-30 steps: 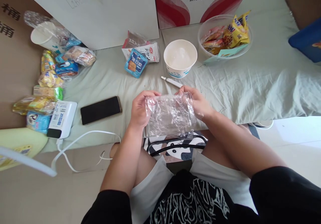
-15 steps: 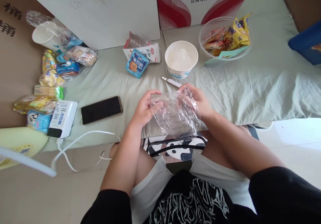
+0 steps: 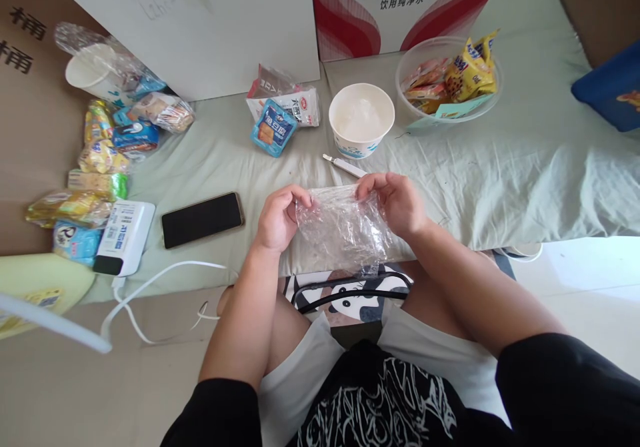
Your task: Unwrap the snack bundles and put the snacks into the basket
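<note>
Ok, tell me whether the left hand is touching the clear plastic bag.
Touching. The head view shows the left hand pinching the clear plastic bag at its upper left corner.

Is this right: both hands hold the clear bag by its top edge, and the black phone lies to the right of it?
Not quite. The left hand and right hand do pinch the clear bag by its top edge, but the phone lies to the left of it, on the sheet beside the white charger. The head view shows this.

Pale green sheet over low bed; brown cardboard at left; bright white floor at right.
</note>
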`<action>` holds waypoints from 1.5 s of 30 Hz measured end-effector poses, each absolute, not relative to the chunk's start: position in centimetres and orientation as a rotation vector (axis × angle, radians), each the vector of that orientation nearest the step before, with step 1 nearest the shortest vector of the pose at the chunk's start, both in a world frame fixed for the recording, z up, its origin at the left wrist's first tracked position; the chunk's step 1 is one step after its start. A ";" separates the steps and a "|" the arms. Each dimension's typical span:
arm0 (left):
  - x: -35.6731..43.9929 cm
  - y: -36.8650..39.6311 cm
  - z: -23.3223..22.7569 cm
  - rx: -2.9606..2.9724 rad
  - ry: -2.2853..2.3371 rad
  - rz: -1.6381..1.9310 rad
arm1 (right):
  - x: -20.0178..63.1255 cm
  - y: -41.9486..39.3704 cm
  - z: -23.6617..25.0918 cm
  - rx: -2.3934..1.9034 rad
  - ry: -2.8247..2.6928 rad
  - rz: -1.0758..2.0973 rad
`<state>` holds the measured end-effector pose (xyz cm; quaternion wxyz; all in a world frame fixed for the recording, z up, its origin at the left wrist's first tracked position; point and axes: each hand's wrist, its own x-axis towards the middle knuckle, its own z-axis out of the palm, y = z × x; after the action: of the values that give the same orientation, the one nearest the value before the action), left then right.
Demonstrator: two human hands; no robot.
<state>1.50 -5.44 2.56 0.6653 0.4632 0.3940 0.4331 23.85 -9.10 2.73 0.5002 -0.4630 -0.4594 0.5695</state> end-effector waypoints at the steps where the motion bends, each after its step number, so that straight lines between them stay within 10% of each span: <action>1: 1.5 -5.4 2.4 1.080 0.905 0.987 | 23.8 -9.1 2.6 -1.137 -1.130 1.358; 45: 1.2 -5.0 2.2 1.180 1.029 1.066 | 23.2 -8.9 1.9 -1.232 -0.964 1.377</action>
<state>1.17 -4.97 2.18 0.5841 0.5056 0.4410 0.4569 23.17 -8.87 1.87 0.5045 -0.5105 -0.3992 0.5705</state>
